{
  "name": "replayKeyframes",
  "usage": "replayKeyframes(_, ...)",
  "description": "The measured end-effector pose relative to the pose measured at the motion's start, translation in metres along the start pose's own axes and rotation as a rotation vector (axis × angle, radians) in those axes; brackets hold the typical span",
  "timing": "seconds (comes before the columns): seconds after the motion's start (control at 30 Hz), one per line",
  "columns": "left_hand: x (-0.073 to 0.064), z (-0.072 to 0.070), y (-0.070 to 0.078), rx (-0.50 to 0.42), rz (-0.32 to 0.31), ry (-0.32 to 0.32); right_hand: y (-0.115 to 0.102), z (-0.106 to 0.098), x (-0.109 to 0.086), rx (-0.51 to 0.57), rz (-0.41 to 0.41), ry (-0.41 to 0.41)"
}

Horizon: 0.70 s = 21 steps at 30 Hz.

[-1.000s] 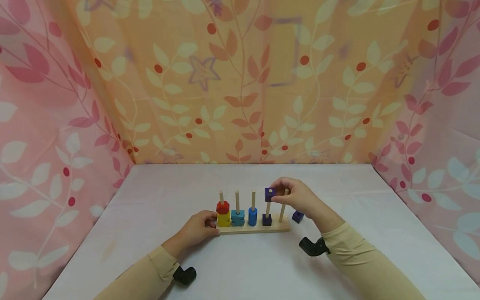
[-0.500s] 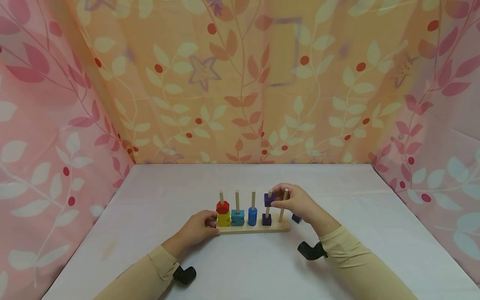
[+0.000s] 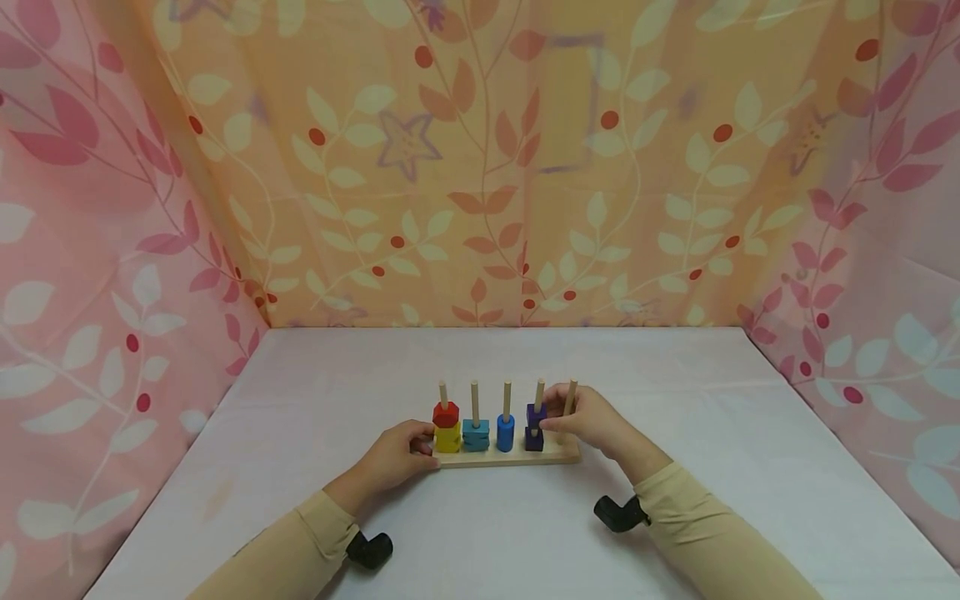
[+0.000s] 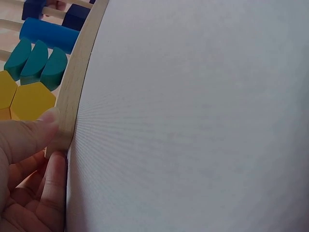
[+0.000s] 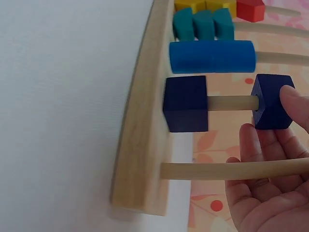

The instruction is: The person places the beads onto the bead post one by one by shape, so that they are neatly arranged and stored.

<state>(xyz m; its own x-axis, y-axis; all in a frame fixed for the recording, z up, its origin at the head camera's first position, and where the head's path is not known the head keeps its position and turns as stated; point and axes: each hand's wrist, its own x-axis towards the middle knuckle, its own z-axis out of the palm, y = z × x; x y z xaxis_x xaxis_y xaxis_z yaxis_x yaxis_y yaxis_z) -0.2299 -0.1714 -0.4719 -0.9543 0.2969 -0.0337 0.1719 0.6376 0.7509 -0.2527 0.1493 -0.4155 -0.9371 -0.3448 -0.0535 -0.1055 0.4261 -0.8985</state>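
Note:
My right hand (image 3: 591, 421) pinches a dark purple cube (image 5: 273, 102) between thumb and fingers. That cube is threaded on the fourth peg, with a gap above another purple cube (image 5: 186, 104) seated at the bottom. At the left end of the wooden peg stacker's base (image 3: 555, 456), my left hand (image 3: 390, 454) grips the wood, thumb on top and fingers against the end. Yellow blocks (image 4: 34, 101) with a red block (image 3: 446, 415) on top fill the first peg. Teal pieces (image 5: 203, 25) sit on the second, blue cylinders (image 5: 212, 56) on the third.
The fifth peg (image 5: 207, 170) carries no block and stands close by my right fingers. A white cloth (image 3: 480, 533) covers the table. Floral curtains (image 3: 480, 167) hang behind and at both sides. A black wrist mount (image 3: 618, 512) juts out below my right sleeve.
My right hand has lowered the purple cube from the fourth peg's top to partway down. The loose purple cube right of the base is now hidden behind that hand. My left hand stays put.

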Motion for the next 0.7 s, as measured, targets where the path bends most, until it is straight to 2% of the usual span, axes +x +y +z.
replayKeyframes(0.33, 0.0, 0.0, 0.001, -0.009, -0.001, 0.004, 0.015, 0.01, 0.001, 0.013, 0.016, 0.01)
replayKeyframes(0.47, 0.0, 0.0, 0.0, -0.004, 0.001, 0.012, 0.009, 0.012, -0.004, 0.012, 0.014, -0.001)
replayKeyframes(0.6, 0.001, 0.001, -0.001, 0.008, 0.006, 0.018, 0.012, 0.014, -0.003, 0.012, 0.009, -0.003)
replayKeyframes(0.7, 0.001, 0.001, -0.001, 0.01, 0.004, 0.018, 0.022, 0.015, 0.002, 0.009, 0.011, 0.004)
